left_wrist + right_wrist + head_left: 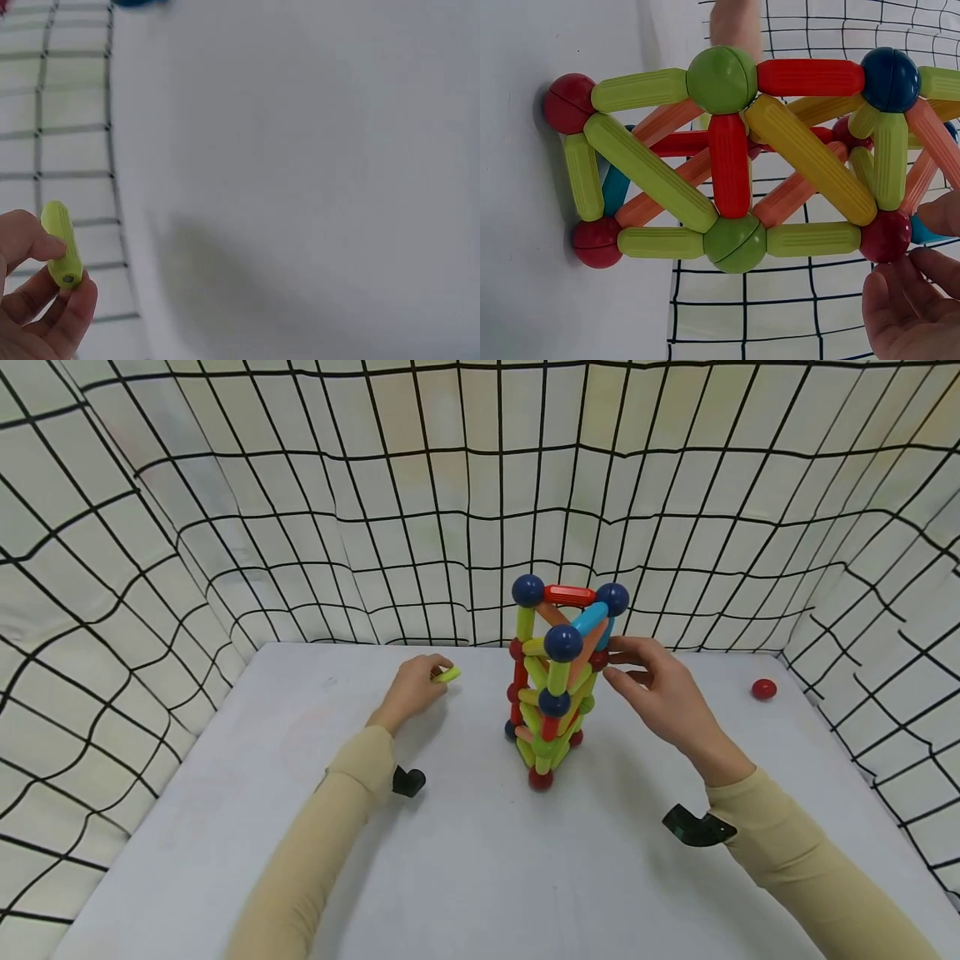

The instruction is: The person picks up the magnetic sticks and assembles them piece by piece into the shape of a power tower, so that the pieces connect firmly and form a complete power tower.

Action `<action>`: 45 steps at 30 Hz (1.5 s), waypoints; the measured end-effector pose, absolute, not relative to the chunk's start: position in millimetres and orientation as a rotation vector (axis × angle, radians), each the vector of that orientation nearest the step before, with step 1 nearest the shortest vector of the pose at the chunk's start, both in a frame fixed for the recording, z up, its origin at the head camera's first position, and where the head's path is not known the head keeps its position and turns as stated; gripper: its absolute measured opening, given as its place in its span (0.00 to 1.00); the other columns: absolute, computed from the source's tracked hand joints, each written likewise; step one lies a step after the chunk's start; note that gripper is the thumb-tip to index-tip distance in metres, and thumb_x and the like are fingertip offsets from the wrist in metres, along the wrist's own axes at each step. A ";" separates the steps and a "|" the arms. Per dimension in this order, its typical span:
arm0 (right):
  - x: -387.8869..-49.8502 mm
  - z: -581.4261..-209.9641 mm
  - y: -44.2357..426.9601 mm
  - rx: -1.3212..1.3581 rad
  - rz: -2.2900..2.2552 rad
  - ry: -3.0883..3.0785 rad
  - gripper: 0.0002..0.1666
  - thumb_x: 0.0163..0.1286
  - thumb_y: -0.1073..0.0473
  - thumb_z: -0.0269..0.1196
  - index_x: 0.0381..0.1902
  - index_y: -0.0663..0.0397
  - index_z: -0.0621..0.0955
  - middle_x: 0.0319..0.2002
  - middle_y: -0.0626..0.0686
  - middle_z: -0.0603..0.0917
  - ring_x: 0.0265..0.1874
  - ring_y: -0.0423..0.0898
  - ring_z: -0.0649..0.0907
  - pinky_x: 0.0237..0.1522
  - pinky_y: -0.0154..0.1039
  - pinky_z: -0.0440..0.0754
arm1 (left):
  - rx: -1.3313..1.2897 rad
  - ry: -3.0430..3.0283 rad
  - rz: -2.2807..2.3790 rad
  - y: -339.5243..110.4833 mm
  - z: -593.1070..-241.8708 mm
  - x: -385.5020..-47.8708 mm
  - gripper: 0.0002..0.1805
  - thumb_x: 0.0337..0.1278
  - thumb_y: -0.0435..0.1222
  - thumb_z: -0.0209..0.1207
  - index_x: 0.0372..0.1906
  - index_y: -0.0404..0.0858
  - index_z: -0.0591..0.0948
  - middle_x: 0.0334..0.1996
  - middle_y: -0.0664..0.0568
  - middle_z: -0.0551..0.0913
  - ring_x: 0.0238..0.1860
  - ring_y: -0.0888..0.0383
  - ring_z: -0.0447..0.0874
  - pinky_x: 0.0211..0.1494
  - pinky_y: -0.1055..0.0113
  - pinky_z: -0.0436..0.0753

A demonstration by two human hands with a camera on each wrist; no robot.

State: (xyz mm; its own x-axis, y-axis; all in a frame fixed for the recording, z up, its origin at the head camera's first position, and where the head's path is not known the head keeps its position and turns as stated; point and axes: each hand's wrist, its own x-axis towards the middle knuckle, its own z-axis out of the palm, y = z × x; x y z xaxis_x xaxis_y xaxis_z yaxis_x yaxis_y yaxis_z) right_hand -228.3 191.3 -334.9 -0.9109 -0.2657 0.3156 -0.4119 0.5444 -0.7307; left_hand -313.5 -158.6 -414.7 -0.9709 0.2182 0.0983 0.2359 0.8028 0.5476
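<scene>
My left hand (414, 690) pinches a yellow-green magnetic building stick (64, 244) between thumb and fingers, raised over the table's left half. A round metal tip shows at the stick's end. To its right stands an upright tower of coloured sticks and balls (555, 702), topped by three dark blue balls with a red stick (570, 596) and a light blue stick (589, 619) between them. My right hand (660, 689) is at the tower's upper right side, its thumb and fingertips holding a red ball (886, 236) at a joint. Part of that grip lies outside the right wrist view.
A loose red ball (764, 689) lies on the white table (480, 877) at the far right. Black netting (465, 518) over pale walls surrounds the table's back and sides. Black camera mounts (697, 827) stick out from both wrists.
</scene>
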 end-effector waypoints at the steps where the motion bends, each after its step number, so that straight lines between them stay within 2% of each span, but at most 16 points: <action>1: -228.3 -335.0 191.3 0.579 1.300 -2.610 0.28 0.74 0.57 0.58 0.67 0.62 0.68 0.62 0.58 0.73 0.60 0.55 0.76 0.59 0.54 0.76 | -0.390 -2.930 -0.935 -153.9 -409.0 -310.1 0.21 0.58 0.26 0.57 0.58 0.31 0.78 0.46 0.37 0.81 0.48 0.44 0.78 0.53 0.54 0.77; 8: -227.6 -335.4 190.7 0.583 1.302 -2.608 0.28 0.74 0.57 0.58 0.67 0.62 0.68 0.62 0.59 0.73 0.60 0.56 0.75 0.59 0.55 0.75 | -0.528 -2.702 -1.164 -127.0 -359.7 -274.0 0.20 0.61 0.28 0.57 0.59 0.36 0.78 0.48 0.43 0.81 0.47 0.50 0.81 0.53 0.60 0.82; 14: -227.4 -335.6 190.9 0.593 1.305 -2.600 0.28 0.74 0.57 0.58 0.67 0.61 0.68 0.62 0.58 0.73 0.60 0.56 0.75 0.59 0.55 0.75 | -0.513 -2.553 -1.482 -104.5 -316.9 -237.1 0.19 0.66 0.35 0.59 0.60 0.41 0.77 0.50 0.51 0.81 0.50 0.58 0.79 0.56 0.64 0.80; 19: -226.2 -335.3 191.0 0.589 1.312 -2.604 0.28 0.74 0.56 0.57 0.67 0.61 0.68 0.62 0.58 0.73 0.61 0.55 0.75 0.59 0.55 0.75 | -0.521 -2.469 -1.553 -88.6 -295.0 -220.8 0.18 0.67 0.36 0.59 0.60 0.40 0.77 0.48 0.52 0.81 0.50 0.59 0.79 0.55 0.66 0.80; 25: -226.4 -335.4 190.6 0.571 1.315 -2.611 0.28 0.74 0.56 0.57 0.68 0.61 0.68 0.62 0.59 0.73 0.60 0.55 0.76 0.59 0.54 0.75 | -0.459 -2.456 -1.605 -78.0 -282.4 -215.4 0.18 0.66 0.37 0.59 0.59 0.40 0.78 0.47 0.52 0.81 0.48 0.59 0.79 0.54 0.63 0.79; 30: -226.3 -335.2 190.8 0.576 1.319 -2.605 0.28 0.74 0.56 0.57 0.67 0.62 0.68 0.62 0.59 0.73 0.60 0.55 0.75 0.59 0.55 0.75 | -0.384 -2.433 -1.857 -73.0 -275.5 -214.7 0.19 0.67 0.38 0.58 0.60 0.38 0.77 0.48 0.50 0.80 0.47 0.55 0.82 0.58 0.60 0.79; 36: -226.4 -335.7 191.6 0.583 1.323 -2.604 0.28 0.75 0.56 0.57 0.67 0.62 0.68 0.63 0.59 0.73 0.61 0.56 0.75 0.59 0.55 0.75 | -0.327 -2.251 -2.312 -69.3 -270.0 -214.4 0.20 0.69 0.35 0.56 0.61 0.30 0.74 0.53 0.43 0.76 0.52 0.48 0.83 0.58 0.64 0.79; 45: -226.9 -335.1 191.7 0.580 1.327 -2.606 0.28 0.74 0.56 0.58 0.67 0.62 0.68 0.63 0.59 0.73 0.61 0.56 0.75 0.59 0.54 0.75 | -0.166 -2.076 -2.564 -61.2 -272.5 -211.5 0.20 0.70 0.33 0.55 0.63 0.30 0.73 0.55 0.42 0.76 0.54 0.51 0.82 0.53 0.68 0.81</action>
State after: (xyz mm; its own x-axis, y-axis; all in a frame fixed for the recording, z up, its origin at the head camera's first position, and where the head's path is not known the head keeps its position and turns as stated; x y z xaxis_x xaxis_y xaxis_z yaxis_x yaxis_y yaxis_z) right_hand -226.9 191.7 -335.1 -0.9119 -0.2667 0.3120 -0.4092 0.5311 -0.7419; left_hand -211.5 -61.2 -272.5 -0.9819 0.1878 -0.0238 -0.0624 -0.2024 0.9773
